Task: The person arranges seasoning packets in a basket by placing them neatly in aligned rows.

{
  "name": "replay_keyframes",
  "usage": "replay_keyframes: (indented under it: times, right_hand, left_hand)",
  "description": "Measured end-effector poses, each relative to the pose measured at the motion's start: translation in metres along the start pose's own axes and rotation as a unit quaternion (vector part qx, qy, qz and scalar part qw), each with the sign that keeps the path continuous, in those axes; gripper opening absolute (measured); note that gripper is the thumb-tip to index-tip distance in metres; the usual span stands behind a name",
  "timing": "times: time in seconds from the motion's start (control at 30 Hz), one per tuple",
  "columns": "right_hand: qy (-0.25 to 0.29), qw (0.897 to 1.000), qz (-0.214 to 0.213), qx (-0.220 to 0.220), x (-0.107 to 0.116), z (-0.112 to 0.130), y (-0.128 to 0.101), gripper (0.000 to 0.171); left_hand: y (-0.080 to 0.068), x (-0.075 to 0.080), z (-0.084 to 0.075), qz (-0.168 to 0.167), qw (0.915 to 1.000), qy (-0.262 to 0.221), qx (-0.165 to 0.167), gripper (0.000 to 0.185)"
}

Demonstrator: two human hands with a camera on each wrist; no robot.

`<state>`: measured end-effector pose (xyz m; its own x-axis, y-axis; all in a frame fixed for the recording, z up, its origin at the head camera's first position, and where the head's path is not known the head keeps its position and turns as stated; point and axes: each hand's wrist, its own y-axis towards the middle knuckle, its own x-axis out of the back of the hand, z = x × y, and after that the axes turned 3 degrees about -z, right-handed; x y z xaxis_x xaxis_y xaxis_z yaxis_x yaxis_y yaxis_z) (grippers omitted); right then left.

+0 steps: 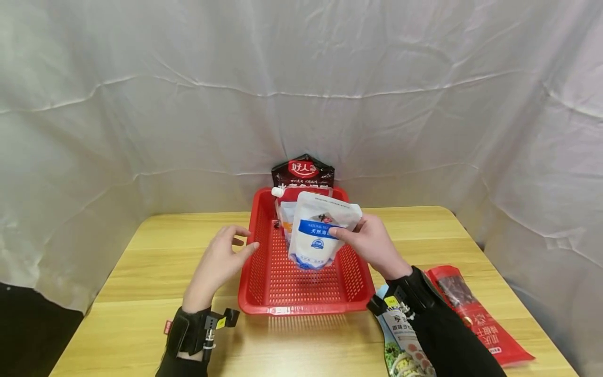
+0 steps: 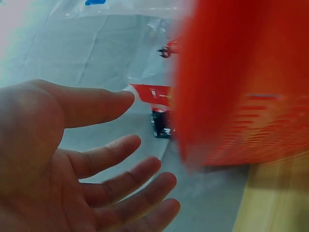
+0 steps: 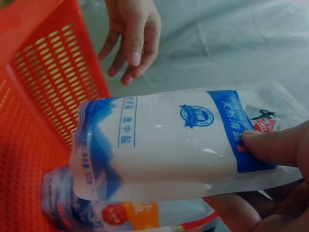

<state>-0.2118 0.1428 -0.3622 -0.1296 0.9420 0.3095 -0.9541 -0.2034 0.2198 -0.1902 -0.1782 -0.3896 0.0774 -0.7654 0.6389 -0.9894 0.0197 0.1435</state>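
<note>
Between the thumb and fingers of my right hand (image 1: 377, 248) is a white and blue bag of sea salt (image 1: 313, 251), pinched at its upper right side. The bag tilts above a red plastic basket (image 1: 306, 309); its printed front shows in the right wrist view. Beside the basket's left rim is my left hand (image 1: 216, 267), fingers spread and slightly bent, with nothing in them. Behind the salt, inside the basket, stand another white bag with an orange label (image 3: 145, 215) and a red pouch with a white cap (image 1: 278, 192), both partly hidden.
A black and red seasoning bag (image 1: 303, 170) stands upright at the basket's far end, near the grey cloth backdrop (image 1: 301, 120). Right of the basket, a light-blue food bag (image 1: 400, 335) lies partly under my right forearm. Farther right lies a red bag (image 1: 490, 319) on the wooden table (image 1: 155, 262).
</note>
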Motion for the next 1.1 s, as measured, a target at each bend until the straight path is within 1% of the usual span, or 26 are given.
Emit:
replay_keyframes:
  times: [0.1,0.2,0.3,0.37,0.5,0.63,0.87,1.1]
  right_hand:
    - [-0.007,1.000,0.007,-0.015,-0.001,-0.004,0.009,0.036]
    - [-0.012,1.000,0.014,-0.023,-0.003,-0.009,0.016,0.038]
    - [-0.017,0.999,0.022,-0.030,-0.005,-0.012,0.021,0.039]
    - [-0.019,0.999,0.027,-0.035,-0.006,-0.015,0.025,0.038]
    - [-0.013,0.997,0.045,-0.054,-0.011,-0.020,0.031,0.036]
    - [-0.005,0.996,0.058,-0.072,-0.017,-0.026,0.037,0.036]
    - [0.000,0.992,0.077,-0.100,-0.026,-0.034,0.042,0.042]
    - [0.006,0.989,0.077,-0.125,-0.032,-0.038,0.042,0.040]
  left_hand:
    - [0.003,-0.003,0.004,0.012,0.9998,0.006,0.015,0.040]
    - [0.005,-0.005,0.007,0.032,0.9991,0.008,0.029,0.045]
    - [0.006,-0.008,0.009,0.053,0.9979,0.000,0.037,0.053]
    - [0.007,-0.010,0.010,0.061,0.9973,-0.010,0.039,0.058]
    - [0.009,-0.013,0.012,0.063,0.9968,-0.030,0.040,0.065]
    - [0.009,-0.014,0.013,0.063,0.9963,-0.041,0.041,0.066]
    - [0.010,-0.016,0.014,0.067,0.9958,-0.033,0.052,0.064]
    - [0.009,-0.017,0.012,0.069,0.9957,-0.032,0.052,0.066]
